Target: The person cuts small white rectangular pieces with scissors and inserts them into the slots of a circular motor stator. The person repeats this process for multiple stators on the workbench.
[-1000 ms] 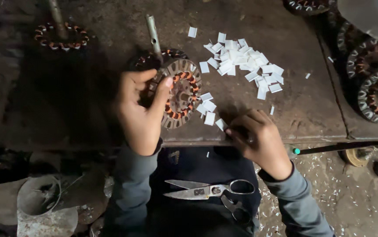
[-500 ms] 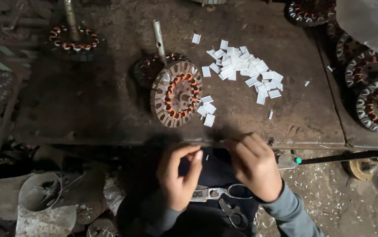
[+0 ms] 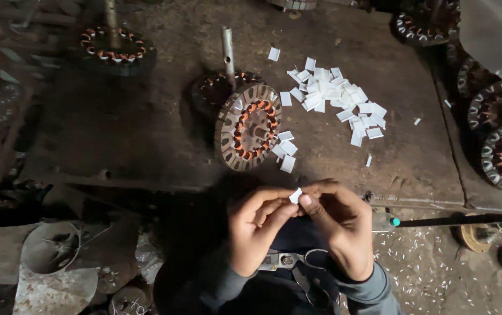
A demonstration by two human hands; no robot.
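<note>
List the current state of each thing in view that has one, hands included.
Left hand: pinching the white paper slip.
Right hand: pinching the same slip.
Stator: tilted on the workbench, untouched.
Paper slips pile: loose, scattered.
Scissors: on the lap, blades hidden.

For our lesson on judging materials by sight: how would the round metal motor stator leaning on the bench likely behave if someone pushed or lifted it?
The stator looks like stacked metal with copper windings, so it is probably heavy and stiff. It stands tilted against another part, so a push might tip it flat, or roll it, being round. The white paper slips beside it would likely scatter.
</note>
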